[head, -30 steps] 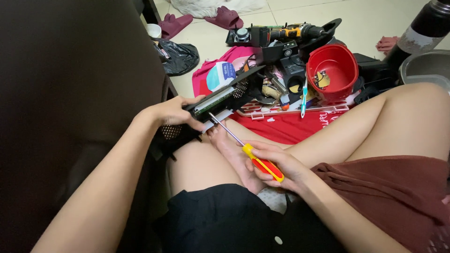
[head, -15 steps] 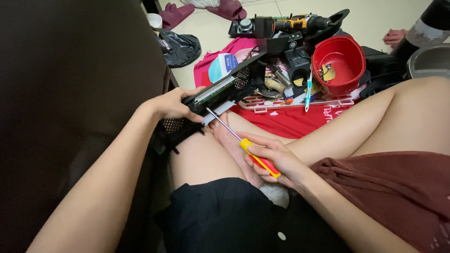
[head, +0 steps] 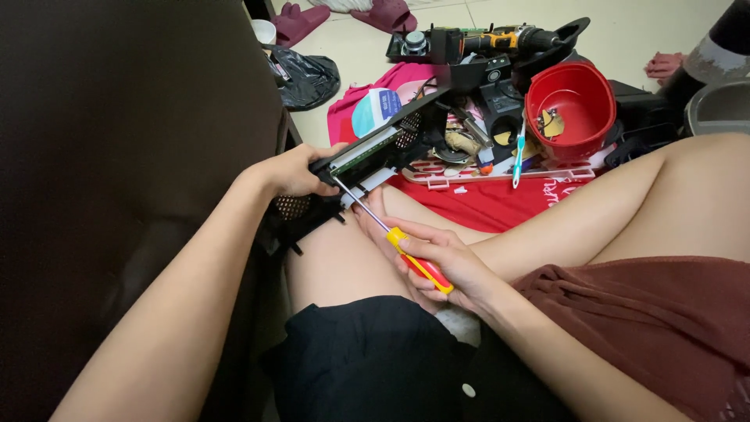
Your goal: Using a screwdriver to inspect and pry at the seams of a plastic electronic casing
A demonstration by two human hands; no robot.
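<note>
Here screwdriver (head: 406,250) in right hand (head: 437,266) fingers (head: 426,234), tip at panel (head: 375,152).

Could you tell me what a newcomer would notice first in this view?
Probably the yellow-and-red screwdriver in the right hand at centre, its tip set against the black device panel that the left hand grips. Next, the red bowl among cluttered tools on the floor, upper right.

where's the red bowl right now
In the head view the red bowl sits upper right on the floor clutter, just behind the blue toothbrush and right of the cordless drill.
</note>
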